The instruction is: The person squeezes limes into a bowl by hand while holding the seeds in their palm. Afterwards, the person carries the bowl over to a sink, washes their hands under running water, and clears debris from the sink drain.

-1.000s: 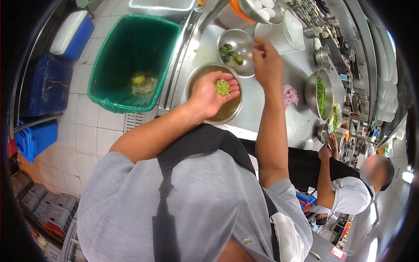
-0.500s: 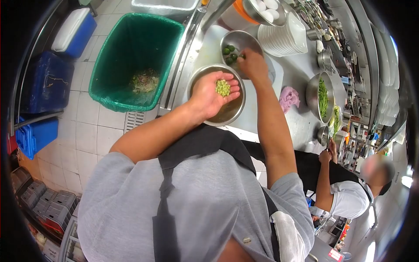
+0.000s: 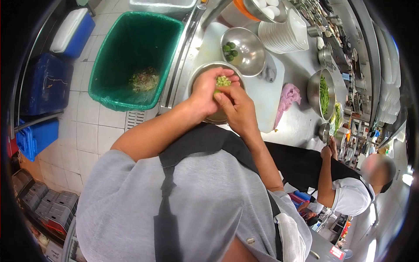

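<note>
Cupped palm up over a steel bowl [image 3: 217,118] of brownish liquid, my left hand [image 3: 205,89] holds chopped pale-green pieces [image 3: 223,81]. My right hand [image 3: 235,105] is against the left palm, its thumb and fingers pinched around a small green citrus half [image 3: 217,92], partly hidden. Just beyond, a second steel bowl [image 3: 251,53] contains several small dark-green citrus pieces [image 3: 230,51]. Both bowls are by a white cutting board [image 3: 266,109].
A green-lined bin [image 3: 131,61] stands at the left. Stacked white plates [image 3: 283,37], a bowl of eggs [image 3: 279,17], a pink cloth [image 3: 288,98] and a bowl of green vegetables [image 3: 321,94] are on the counter. A co-worker [image 3: 349,192] stands at the right.
My right hand has come out of the citrus bowl with a citrus piece and moved down-left to my left palm. The left hand still holds the chopped pieces.
</note>
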Demonstrator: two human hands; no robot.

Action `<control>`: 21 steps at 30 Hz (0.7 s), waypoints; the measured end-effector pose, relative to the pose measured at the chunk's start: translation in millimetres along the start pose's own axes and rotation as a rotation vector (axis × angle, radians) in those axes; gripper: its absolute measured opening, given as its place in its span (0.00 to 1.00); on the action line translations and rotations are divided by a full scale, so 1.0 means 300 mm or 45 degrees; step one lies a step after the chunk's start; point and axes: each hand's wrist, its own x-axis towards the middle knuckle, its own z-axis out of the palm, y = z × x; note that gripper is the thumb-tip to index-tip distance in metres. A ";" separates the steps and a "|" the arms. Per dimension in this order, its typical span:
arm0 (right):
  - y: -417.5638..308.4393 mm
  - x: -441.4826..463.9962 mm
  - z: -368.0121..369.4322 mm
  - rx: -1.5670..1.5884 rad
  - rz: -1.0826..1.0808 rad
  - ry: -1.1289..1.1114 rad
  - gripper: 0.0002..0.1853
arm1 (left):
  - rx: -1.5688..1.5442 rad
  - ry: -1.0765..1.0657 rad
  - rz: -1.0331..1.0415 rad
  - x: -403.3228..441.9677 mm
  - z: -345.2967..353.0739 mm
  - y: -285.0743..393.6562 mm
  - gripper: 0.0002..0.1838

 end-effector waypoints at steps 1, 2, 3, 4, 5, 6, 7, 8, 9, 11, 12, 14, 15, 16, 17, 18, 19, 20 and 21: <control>-0.003 -0.007 0.000 -0.071 0.020 0.012 0.15 | 0.001 -0.008 -0.010 -0.004 0.002 0.003 0.17; -0.011 -0.009 -0.004 -0.031 0.057 -0.037 0.16 | -0.001 -0.017 -0.019 -0.007 0.004 0.006 0.17; -0.023 -0.011 -0.011 0.008 0.095 -0.087 0.16 | -0.003 -0.026 -0.029 -0.015 0.010 0.007 0.17; -0.029 -0.012 -0.020 0.046 0.132 -0.135 0.17 | 0.003 -0.014 -0.024 -0.017 0.013 0.004 0.17; -0.025 -0.010 -0.026 0.042 0.120 -0.135 0.16 | 0.009 -0.003 -0.018 -0.018 0.016 0.002 0.17; -0.018 -0.005 -0.032 0.040 0.108 -0.136 0.15 | 0.015 0.010 -0.012 -0.018 0.018 0.001 0.17; -0.014 0.002 -0.037 0.038 0.096 -0.139 0.15 | -0.006 -0.037 -0.009 -0.013 0.012 0.000 0.17; -0.017 0.009 -0.043 -0.020 0.053 -0.098 0.14 | -0.028 -0.082 -0.005 -0.006 0.002 -0.003 0.17; -0.026 0.016 -0.052 -0.079 0.012 -0.058 0.14 | -0.051 -0.127 -0.001 -0.004 -0.002 -0.005 0.17; -0.033 0.034 -0.066 -0.169 -0.064 0.017 0.13 | -0.083 -0.162 0.066 0.002 -0.003 -0.014 0.15; -0.033 0.048 -0.072 -0.197 -0.099 0.056 0.12 | -0.097 -0.180 0.100 0.005 -0.005 -0.015 0.14; -0.029 0.071 -0.079 -0.299 -0.187 0.099 0.12 | -0.088 -0.201 0.108 0.008 -0.013 -0.013 0.14; -0.022 0.082 -0.078 -0.327 -0.233 0.109 0.11 | -0.083 -0.213 0.110 0.008 -0.013 -0.012 0.14; -0.012 0.091 -0.074 -0.355 -0.278 0.119 0.11 | -0.061 -0.221 0.118 0.009 -0.015 -0.012 0.14; -0.005 0.098 -0.072 -0.381 -0.323 0.128 0.11 | -0.039 -0.228 0.126 0.009 -0.017 -0.010 0.14; -0.004 0.104 -0.071 -0.387 -0.313 0.137 0.10 | -0.017 -0.234 0.136 0.007 -0.016 -0.006 0.14; -0.002 0.109 -0.070 -0.392 -0.301 0.145 0.10 | -0.015 -0.212 0.133 0.005 -0.015 -0.004 0.14; 0.000 0.112 -0.070 -0.398 -0.288 0.154 0.10 | -0.012 -0.191 0.129 0.004 -0.014 -0.004 0.14; 0.003 0.114 -0.069 -0.403 -0.282 0.167 0.09 | -0.008 -0.170 0.123 0.002 -0.012 -0.004 0.13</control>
